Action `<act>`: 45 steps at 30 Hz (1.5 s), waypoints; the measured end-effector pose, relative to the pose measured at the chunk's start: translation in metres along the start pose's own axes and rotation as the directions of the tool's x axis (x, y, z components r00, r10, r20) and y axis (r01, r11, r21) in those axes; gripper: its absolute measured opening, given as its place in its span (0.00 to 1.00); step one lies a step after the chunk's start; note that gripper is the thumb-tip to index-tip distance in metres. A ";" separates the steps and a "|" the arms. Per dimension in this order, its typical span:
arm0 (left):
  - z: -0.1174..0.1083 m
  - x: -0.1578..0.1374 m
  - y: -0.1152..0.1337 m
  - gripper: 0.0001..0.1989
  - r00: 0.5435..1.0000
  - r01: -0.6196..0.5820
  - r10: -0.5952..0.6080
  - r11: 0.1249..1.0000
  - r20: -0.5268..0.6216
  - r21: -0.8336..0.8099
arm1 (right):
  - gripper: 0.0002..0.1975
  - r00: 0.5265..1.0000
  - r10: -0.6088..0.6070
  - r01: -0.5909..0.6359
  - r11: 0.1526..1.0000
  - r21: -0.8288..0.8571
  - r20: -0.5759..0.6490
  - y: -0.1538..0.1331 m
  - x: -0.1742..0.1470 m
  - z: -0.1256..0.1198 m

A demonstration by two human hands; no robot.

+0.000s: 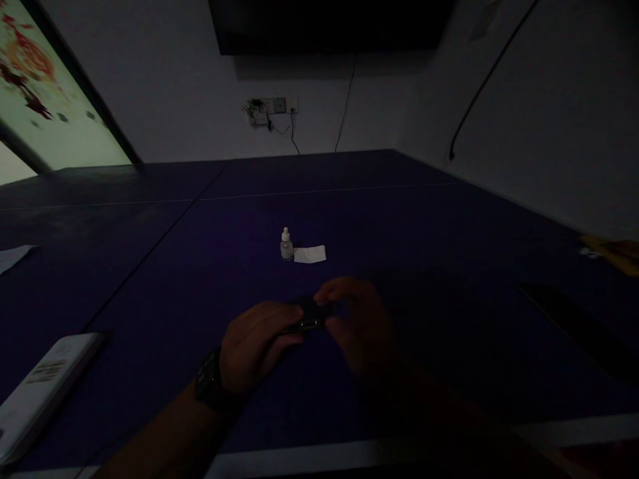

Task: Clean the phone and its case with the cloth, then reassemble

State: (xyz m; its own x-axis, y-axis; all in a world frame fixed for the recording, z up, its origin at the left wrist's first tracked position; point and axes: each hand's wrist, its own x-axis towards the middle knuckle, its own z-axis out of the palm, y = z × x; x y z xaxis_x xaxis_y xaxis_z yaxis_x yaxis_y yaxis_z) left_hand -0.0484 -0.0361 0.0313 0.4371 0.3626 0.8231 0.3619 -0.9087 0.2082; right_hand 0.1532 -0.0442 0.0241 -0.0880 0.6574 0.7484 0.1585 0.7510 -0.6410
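Observation:
A small dark flat object with a shiny near edge lies between my hands, low over the blue table; dimness hides its exact kind. My left hand, with a black watch on its wrist, grips the object's left end between fingers and thumb. At the right end, my right hand is curled with fingertips on the far corner and the thumb by the near corner. Beyond the hands a small clear dropper bottle with a white cap stands upright. Beside it lies a folded white cloth or paper.
A long white box sits at the left, with a white sheet behind it. On the right rest a dark flat slab and something yellow. The blue table reaches the wall, below a screen.

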 end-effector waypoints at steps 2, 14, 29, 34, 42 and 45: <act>0.000 0.000 -0.001 0.11 1.000 -0.021 0.021 0.999 0.001 -0.030 | 0.13 0.993 -0.065 0.067 0.998 -0.021 0.097 0.000 0.001 0.001; 0.012 -0.014 -0.008 0.28 0.969 0.212 -0.235 0.950 -0.078 -0.231 | 0.07 0.971 -0.164 0.181 0.979 -0.089 0.173 0.014 0.006 -0.006; 0.007 -0.007 0.000 0.11 0.993 0.112 -0.118 0.980 -0.027 -0.164 | 0.20 0.990 -0.087 0.098 0.990 -0.097 0.115 -0.001 0.003 -0.001; 0.007 -0.005 0.002 0.12 0.996 0.092 -0.094 0.983 -0.007 -0.160 | 0.16 0.980 -0.098 0.112 0.991 -0.077 0.173 -0.003 0.005 0.001; 0.009 -0.005 0.000 0.13 0.996 0.081 -0.088 0.976 -0.024 -0.204 | 0.10 0.966 -0.164 0.180 0.981 -0.065 0.201 0.001 0.006 0.000; 0.011 -0.005 0.001 0.13 0.995 0.090 -0.099 0.971 -0.032 -0.221 | 0.09 0.968 -0.161 0.176 0.982 -0.065 0.191 0.001 0.005 0.000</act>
State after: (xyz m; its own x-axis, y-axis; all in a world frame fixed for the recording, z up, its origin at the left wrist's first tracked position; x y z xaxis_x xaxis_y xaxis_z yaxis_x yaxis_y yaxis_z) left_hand -0.0412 -0.0363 0.0216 0.3726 0.4442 0.8147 0.2091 -0.8956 0.3927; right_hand 0.1524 -0.0403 0.0272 -0.2986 0.5275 0.7953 0.2041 0.8494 -0.4867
